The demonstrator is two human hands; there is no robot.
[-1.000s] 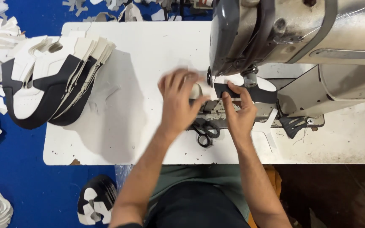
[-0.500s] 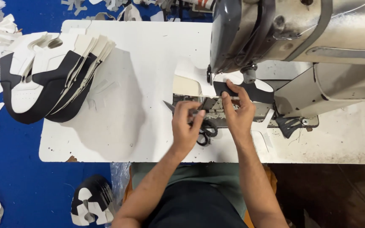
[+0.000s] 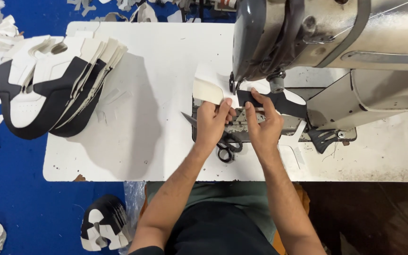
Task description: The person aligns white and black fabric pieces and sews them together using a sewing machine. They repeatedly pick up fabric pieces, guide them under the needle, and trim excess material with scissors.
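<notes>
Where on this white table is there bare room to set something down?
The widest bare patch of the table lies between the stack of shoe pieces and the sewing machine. It is crowded by the needle, where the left hand, right hand and scissors sit.

No packages, signs or screens seen — only one small label-like red-and-white strip [image 3: 225,4] glimpsed at top edge, behind sewing machine [image 3: 327,38]; details unclear.
</notes>
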